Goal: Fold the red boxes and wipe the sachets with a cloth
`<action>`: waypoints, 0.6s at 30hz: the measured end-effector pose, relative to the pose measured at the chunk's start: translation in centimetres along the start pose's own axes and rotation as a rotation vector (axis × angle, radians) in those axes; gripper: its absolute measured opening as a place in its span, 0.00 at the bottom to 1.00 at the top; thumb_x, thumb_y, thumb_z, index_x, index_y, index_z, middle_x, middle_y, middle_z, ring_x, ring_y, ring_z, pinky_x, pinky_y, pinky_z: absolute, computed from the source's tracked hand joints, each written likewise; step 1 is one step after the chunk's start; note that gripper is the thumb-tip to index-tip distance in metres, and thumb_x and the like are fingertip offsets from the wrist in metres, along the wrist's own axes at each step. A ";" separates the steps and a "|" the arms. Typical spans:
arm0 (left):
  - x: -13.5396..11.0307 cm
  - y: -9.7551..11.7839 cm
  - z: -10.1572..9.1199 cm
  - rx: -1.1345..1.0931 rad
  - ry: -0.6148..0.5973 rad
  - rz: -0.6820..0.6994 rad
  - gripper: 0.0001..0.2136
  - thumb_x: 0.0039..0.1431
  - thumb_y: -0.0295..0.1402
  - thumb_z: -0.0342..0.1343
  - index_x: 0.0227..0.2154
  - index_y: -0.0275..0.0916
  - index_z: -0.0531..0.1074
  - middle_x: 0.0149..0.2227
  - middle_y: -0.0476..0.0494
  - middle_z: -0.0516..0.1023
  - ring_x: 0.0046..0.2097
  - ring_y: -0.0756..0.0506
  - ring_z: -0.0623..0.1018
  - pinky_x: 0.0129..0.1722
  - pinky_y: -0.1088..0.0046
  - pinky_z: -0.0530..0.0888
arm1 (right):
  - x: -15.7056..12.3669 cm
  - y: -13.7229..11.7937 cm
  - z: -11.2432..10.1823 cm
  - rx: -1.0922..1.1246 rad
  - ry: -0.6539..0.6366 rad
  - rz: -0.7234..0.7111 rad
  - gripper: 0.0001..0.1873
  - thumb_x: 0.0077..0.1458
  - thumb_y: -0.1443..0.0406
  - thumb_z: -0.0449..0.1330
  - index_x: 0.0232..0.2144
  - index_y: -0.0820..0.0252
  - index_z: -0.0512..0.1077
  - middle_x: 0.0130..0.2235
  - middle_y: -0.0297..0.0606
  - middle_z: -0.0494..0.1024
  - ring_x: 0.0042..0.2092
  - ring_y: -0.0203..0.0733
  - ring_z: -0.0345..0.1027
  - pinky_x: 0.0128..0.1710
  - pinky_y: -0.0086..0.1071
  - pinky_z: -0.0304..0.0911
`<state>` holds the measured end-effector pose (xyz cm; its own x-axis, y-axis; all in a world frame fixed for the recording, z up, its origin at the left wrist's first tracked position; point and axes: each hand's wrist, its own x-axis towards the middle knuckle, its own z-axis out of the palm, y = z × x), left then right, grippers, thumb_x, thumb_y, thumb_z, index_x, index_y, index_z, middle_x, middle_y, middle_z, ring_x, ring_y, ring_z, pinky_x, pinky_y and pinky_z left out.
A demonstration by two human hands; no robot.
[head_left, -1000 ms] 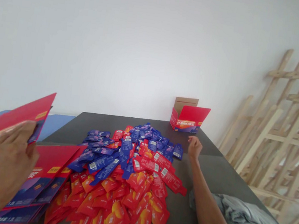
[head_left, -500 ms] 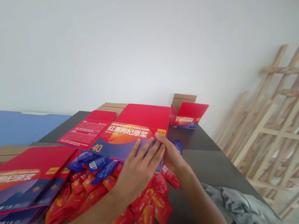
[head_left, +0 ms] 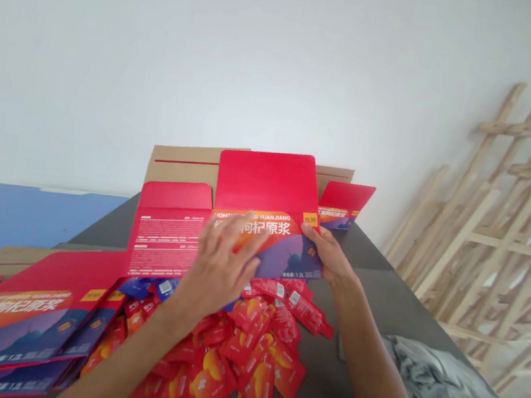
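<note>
A red and blue printed carton [head_left: 268, 183] is held up in front of me, its flaps raised and brown cardboard showing behind. My right hand [head_left: 331, 255] grips its right edge, thumb on the printed front. Across the front panel, my left hand [head_left: 221, 265] has its fingers spread and slightly blurred; whether they touch the panel I cannot tell. Below the carton lies a pile of red pouches [head_left: 257, 390], with some blue pouches [head_left: 136, 286] partly hidden at its back left.
Flat printed cartons [head_left: 18, 315] are stacked at the left. Another carton [head_left: 347, 198] stands open-topped at the back of the dark table [head_left: 373, 245]. A crumpled grey plastic bag [head_left: 447, 382] lies at the right. Wooden easels [head_left: 494, 236] lean against the wall.
The carton has gone from nearly flat to more upright, its side panel now facing me. My left hand has moved left across its front, while my right hand has shifted slightly right with its edge.
</note>
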<state>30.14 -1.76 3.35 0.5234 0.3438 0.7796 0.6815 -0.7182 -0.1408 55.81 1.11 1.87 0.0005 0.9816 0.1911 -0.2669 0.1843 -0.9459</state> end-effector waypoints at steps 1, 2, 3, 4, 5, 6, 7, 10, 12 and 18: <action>-0.1 -1.2 -0.6 0.039 0.099 -0.128 0.27 0.68 0.37 0.55 0.69 0.45 0.61 0.71 0.32 0.59 0.70 0.30 0.61 0.70 0.41 0.53 | 0.1 -0.2 -0.5 -0.019 0.030 -0.025 0.21 0.49 0.48 0.73 0.38 0.55 0.79 0.30 0.35 0.84 0.34 0.50 0.81 0.27 0.36 0.77; -0.2 -2.5 -1.1 0.071 0.198 -0.250 0.30 0.67 0.34 0.56 0.70 0.43 0.59 0.72 0.30 0.56 0.71 0.28 0.58 0.70 0.40 0.53 | 0.2 -0.4 -1.0 -0.038 0.060 -0.054 0.22 0.48 0.47 0.73 0.38 0.55 0.79 0.30 0.35 0.84 0.33 0.50 0.81 0.26 0.36 0.77; -0.4 -3.8 -1.5 0.087 0.275 -0.360 0.33 0.65 0.34 0.58 0.71 0.41 0.56 0.72 0.28 0.53 0.72 0.26 0.55 0.70 0.39 0.52 | 0.3 -0.6 -1.5 -0.057 0.087 -0.087 0.23 0.48 0.47 0.74 0.38 0.55 0.78 0.31 0.35 0.84 0.34 0.50 0.81 0.27 0.36 0.77; -0.6 -5.2 -1.8 0.083 0.324 -0.455 0.36 0.64 0.35 0.59 0.72 0.39 0.53 0.73 0.27 0.51 0.73 0.25 0.52 0.70 0.38 0.51 | 0.4 -0.8 -2.1 -0.073 0.111 -0.125 0.24 0.48 0.46 0.73 0.38 0.55 0.78 0.32 0.35 0.84 0.34 0.50 0.81 0.27 0.36 0.77; -0.8 -6.6 -1.9 0.050 0.346 -0.545 0.39 0.63 0.37 0.61 0.72 0.37 0.49 0.73 0.25 0.49 0.73 0.25 0.52 0.71 0.39 0.50 | 0.5 -0.9 -2.6 -0.086 0.134 -0.167 0.24 0.48 0.46 0.73 0.38 0.55 0.78 0.32 0.35 0.84 0.35 0.50 0.82 0.28 0.35 0.77; -1.0 -7.8 -1.7 -0.020 0.347 -0.637 0.42 0.63 0.40 0.61 0.73 0.35 0.47 0.73 0.23 0.50 0.72 0.25 0.54 0.71 0.40 0.52 | 0.7 -1.0 -3.1 -0.096 0.160 -0.213 0.24 0.49 0.45 0.73 0.38 0.54 0.77 0.33 0.35 0.84 0.37 0.50 0.82 0.30 0.36 0.77; -1.3 -9.0 -1.5 -0.127 0.338 -0.730 0.43 0.63 0.43 0.61 0.73 0.34 0.45 0.72 0.22 0.53 0.70 0.26 0.60 0.69 0.41 0.56 | 0.9 -1.0 -3.6 -0.103 0.188 -0.260 0.24 0.49 0.45 0.72 0.38 0.54 0.77 0.34 0.35 0.84 0.38 0.50 0.82 0.31 0.36 0.77; -1.8 -11.1 0.1 -0.539 0.261 -0.902 0.36 0.65 0.51 0.57 0.69 0.35 0.58 0.62 0.26 0.71 0.56 0.32 0.77 0.60 0.46 0.72 | 1.7 -0.3 -5.0 -0.132 0.260 -0.370 0.25 0.50 0.43 0.70 0.40 0.53 0.76 0.36 0.35 0.84 0.41 0.50 0.81 0.34 0.36 0.77; -1.9 -11.5 1.3 -0.719 0.236 -0.901 0.28 0.65 0.54 0.54 0.59 0.39 0.71 0.54 0.34 0.80 0.52 0.34 0.80 0.57 0.51 0.74 | 2.5 0.5 -5.6 -0.174 0.282 -0.404 0.26 0.52 0.42 0.68 0.42 0.53 0.75 0.39 0.35 0.84 0.44 0.50 0.81 0.37 0.37 0.77; -1.4 -11.7 4.0 -0.887 0.394 -0.942 0.21 0.64 0.52 0.56 0.50 0.42 0.77 0.50 0.41 0.83 0.55 0.37 0.80 0.61 0.56 0.72 | 4.3 3.0 -6.6 -0.301 0.343 -0.423 0.29 0.60 0.39 0.60 0.50 0.53 0.76 0.47 0.37 0.83 0.51 0.50 0.77 0.49 0.42 0.74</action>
<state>23.49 8.56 1.43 -0.2380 0.8303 0.5040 0.0619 -0.5049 0.8610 61.36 6.23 -1.83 0.3696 0.7718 0.5174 0.1076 0.5176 -0.8488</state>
